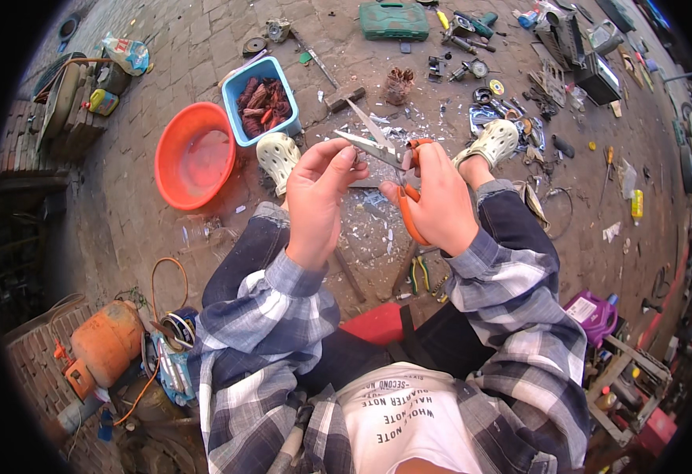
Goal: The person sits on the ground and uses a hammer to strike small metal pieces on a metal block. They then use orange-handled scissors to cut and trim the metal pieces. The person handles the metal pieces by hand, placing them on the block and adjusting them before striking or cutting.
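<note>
In front of my knees, my right hand grips a pair of scissors by its orange handles. The two blades are spread and point up and to the left. My left hand is closed in a pinch just left of the lower blade, thumb against fingers. Something small and dark seems to be between those fingertips, too small to name. Under both hands, small pale and shiny scraps litter the ground. A hammer lies beyond the scissors, near a reddish-brown bundle.
A blue bin of reddish-brown pieces and a red basin stand at the left. Green-and-yellow pliers lie between my legs. Tools and metal parts spread at the far right, with a green case. An orange tank sits lower left.
</note>
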Action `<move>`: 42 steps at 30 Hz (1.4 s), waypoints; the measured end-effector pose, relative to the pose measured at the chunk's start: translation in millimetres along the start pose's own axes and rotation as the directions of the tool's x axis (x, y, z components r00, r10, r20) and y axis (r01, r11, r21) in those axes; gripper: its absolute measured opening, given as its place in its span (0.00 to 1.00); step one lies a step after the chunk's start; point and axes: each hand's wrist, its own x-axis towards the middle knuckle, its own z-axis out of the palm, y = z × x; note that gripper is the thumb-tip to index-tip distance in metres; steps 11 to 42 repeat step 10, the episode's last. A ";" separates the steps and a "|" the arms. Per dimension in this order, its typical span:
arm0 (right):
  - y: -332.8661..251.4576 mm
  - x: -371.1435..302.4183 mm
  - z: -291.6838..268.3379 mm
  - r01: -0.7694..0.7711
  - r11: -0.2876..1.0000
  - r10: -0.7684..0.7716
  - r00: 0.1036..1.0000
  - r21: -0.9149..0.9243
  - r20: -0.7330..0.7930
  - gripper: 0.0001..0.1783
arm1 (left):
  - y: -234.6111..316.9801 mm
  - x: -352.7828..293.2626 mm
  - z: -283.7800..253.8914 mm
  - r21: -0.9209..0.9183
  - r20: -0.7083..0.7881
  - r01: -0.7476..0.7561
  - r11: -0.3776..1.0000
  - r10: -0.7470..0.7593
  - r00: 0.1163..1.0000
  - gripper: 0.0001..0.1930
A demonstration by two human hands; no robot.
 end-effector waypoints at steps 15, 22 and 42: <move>-1.0 1.3 3.1 0.065 0.976 -0.073 0.997 -0.207 -0.031 0.29 | -4.3 -0.8 -0.8 0.132 -0.023 -0.106 0.986 0.110 0.994 0.08; -1.0 1.3 3.1 0.065 0.976 -0.073 0.997 -0.207 -0.031 0.29 | -4.3 -0.8 -0.8 0.132 -0.023 -0.106 0.986 0.110 0.994 0.08; -1.0 1.3 3.1 0.065 0.976 -0.073 0.997 -0.207 -0.031 0.29 | -4.3 -0.8 -0.8 0.132 -0.023 -0.106 0.986 0.110 0.994 0.08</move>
